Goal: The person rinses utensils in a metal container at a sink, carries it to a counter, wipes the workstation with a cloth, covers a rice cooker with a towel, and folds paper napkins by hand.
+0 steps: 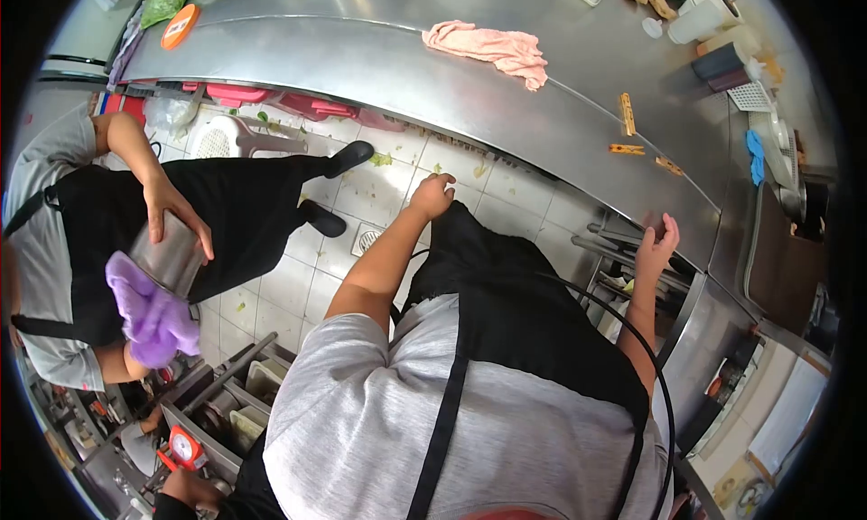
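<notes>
My left hand (433,196) hangs near the front of my black apron (506,258), its fingers curled; whether anything is inside them is hidden. Over on the right, my right hand (658,242) is raised beside the edge of the steel counter (361,55), fingers apart and holding nothing. A crumpled pink cloth (488,50) lies on the counter, beyond both hands. Several wooden clothespins, one of them upright in the view (627,115), rest on the counter nearer my right hand.
A co-worker (217,213) at the left holds a metal container (168,253) and a purple cloth (152,312). A white stool (226,138) stands by the counter. Scraps litter the tiled floor (379,190). An open drawer (226,402) with containers is at the lower left.
</notes>
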